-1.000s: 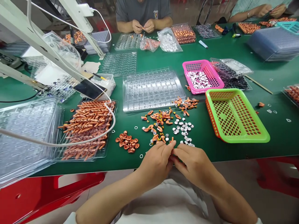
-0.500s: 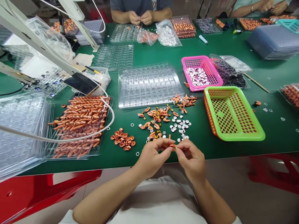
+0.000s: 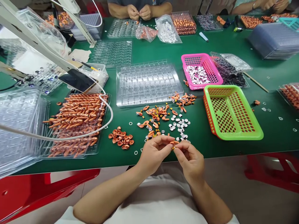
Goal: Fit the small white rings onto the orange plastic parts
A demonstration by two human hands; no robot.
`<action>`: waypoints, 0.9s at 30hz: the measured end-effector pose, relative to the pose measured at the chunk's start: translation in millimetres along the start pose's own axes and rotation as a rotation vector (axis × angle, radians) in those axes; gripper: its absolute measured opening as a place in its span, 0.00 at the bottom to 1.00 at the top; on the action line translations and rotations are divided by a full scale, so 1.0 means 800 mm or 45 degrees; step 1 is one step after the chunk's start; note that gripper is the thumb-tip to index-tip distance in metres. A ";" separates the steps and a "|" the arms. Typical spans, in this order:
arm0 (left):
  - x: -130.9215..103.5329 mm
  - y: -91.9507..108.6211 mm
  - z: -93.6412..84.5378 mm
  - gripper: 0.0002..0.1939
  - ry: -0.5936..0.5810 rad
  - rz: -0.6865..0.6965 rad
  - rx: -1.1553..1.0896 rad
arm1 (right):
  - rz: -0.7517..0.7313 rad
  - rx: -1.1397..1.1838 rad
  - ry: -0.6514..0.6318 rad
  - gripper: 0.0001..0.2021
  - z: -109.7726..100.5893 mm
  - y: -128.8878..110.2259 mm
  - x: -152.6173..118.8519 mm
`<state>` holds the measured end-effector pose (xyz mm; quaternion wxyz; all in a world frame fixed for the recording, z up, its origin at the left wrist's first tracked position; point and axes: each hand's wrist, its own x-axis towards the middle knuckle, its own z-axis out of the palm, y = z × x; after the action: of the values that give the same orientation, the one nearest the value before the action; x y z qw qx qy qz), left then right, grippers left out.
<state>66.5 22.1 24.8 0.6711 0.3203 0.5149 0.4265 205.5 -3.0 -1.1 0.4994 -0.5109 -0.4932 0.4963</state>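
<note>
My left hand pinches an orange earbud shell between thumb and fingers, just above the table's front edge. My right hand is closed against it from the other side, its thumb and forefinger gripping a small yellow part at the shell. Fingertips cover most of both pieces. Directly beyond my hands lie loose orange earbud shells with yellow bits attached. White round discs are scattered to their right. Left of my hands is a pile of orange cup-shaped caps.
A clear plastic tray lies mid-table. At right stand a green basket and a pink basket holding white discs. Trays of orange shells sit left, crossed by a white cable. Co-workers' hands are busy opposite.
The shell has turned slightly between my fingers, and the yellow part now shows below it. Both hands stay close together. The whole view has shifted a little.
</note>
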 end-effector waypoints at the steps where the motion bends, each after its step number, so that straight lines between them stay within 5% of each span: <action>1: 0.000 -0.002 0.000 0.08 -0.003 0.013 0.025 | -0.002 0.015 0.020 0.04 0.001 0.002 0.000; 7: 0.001 -0.009 -0.002 0.07 0.021 0.118 0.165 | -0.035 0.077 0.108 0.05 0.009 0.011 -0.002; 21: -0.005 -0.005 -0.008 0.11 -0.003 0.044 0.118 | -0.030 0.022 0.071 0.03 0.006 0.011 -0.003; 27: -0.012 -0.003 -0.015 0.13 -0.038 0.191 0.360 | 0.014 0.058 0.069 0.02 0.003 0.011 0.002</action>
<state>54.4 12.2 23.3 0.5932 0.4555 0.5343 0.3939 202.9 -1.8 -10.1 0.5212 -0.5153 -0.4655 0.4961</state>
